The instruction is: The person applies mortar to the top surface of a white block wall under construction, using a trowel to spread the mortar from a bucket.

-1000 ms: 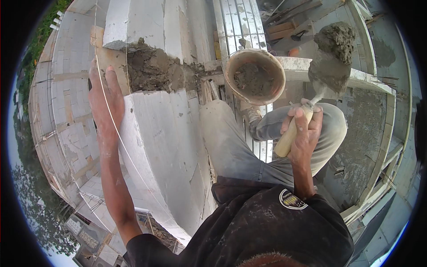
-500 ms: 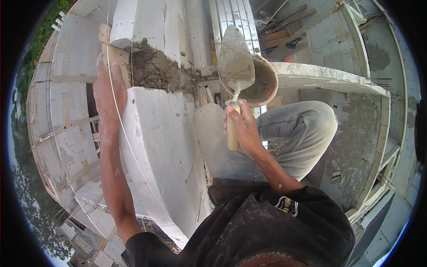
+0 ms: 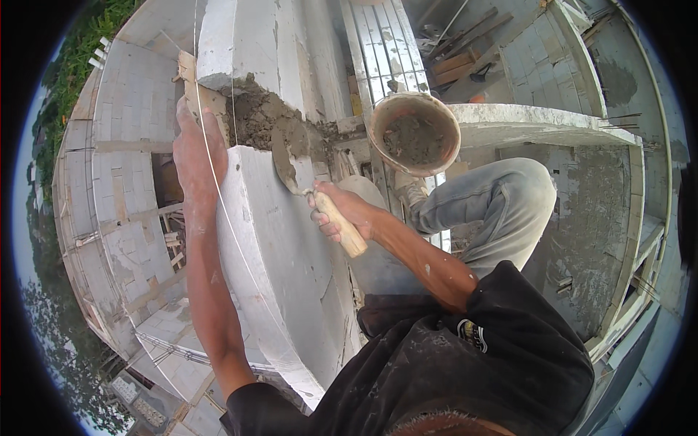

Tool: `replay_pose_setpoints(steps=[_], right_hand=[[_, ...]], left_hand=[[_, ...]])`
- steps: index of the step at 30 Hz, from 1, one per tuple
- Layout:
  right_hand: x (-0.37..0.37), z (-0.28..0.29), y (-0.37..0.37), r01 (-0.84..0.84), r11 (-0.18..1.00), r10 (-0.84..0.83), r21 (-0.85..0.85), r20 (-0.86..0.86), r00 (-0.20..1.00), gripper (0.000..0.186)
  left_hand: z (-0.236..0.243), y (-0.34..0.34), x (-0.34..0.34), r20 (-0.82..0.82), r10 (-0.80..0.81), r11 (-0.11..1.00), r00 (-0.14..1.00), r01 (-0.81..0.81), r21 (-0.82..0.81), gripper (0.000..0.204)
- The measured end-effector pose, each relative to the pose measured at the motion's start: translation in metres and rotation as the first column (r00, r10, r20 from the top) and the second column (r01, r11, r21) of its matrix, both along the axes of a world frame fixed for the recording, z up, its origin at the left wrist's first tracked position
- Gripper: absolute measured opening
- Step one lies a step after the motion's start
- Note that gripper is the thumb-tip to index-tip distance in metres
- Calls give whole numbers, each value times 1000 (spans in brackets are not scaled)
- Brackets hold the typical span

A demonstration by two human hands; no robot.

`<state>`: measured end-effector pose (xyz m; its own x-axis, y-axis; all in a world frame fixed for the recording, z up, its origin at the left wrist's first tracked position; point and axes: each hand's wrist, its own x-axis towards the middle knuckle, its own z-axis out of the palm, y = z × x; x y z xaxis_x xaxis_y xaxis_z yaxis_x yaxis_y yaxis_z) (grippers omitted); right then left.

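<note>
My right hand [image 3: 342,208] grips the wooden handle of a trowel [image 3: 282,161]. Its mortar-coated blade is tilted and meets the edge of the wet mortar [image 3: 262,115] that fills a gap between two pale wall blocks, the far block [image 3: 251,43] and the near block [image 3: 280,240]. On the outer side of that gap, my left hand [image 3: 196,156] holds a wooden board [image 3: 209,94] against the wall, fingers and thumb on its near end. Grey mortar lies in a round bucket [image 3: 452,138] beyond my right hand.
A thin string line [image 3: 218,190] runs along the wall's outer face, passing over my left hand. My bent knee [image 3: 520,192] is right of the wall, below the bucket. Pale block walls [image 3: 538,123] stand at right; the building drops to lower levels at left.
The trowel has swung left from over the bucket to the mortar-filled gap, its blade now turned on edge. My left hand stays on the board. The whole view has shifted slightly.
</note>
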<state>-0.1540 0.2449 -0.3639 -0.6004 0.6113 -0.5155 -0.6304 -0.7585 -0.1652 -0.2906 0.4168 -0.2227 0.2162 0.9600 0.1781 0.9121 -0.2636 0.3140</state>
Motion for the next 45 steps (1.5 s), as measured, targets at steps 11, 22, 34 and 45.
replay_pose_setpoints(steps=[11, 22, 34, 45], right_hand=[[43, 3, -46, 106, 993, -102, 52, -77, 992, 37], [-11, -12, 30, 202, 979, -199, 22, -109, 974, 37], [125, 97, -62, -666, 725, 245, 176, 837, 489, 49], [253, -26, 17, -539, 193, -607, -820, 331, -722, 14]], left_hand=[[3, -1, 1, -8, 36, 998, 999, -37, -43, 52], [4, -3, 3, -67, 33, 999, 997, -33, 3, 50], [3, -2, -1, -43, -11, 1000, 999, 12, 9, 51], [-8, 3, -7, -27, 8, 998, 1000, -6, 61, 49]])
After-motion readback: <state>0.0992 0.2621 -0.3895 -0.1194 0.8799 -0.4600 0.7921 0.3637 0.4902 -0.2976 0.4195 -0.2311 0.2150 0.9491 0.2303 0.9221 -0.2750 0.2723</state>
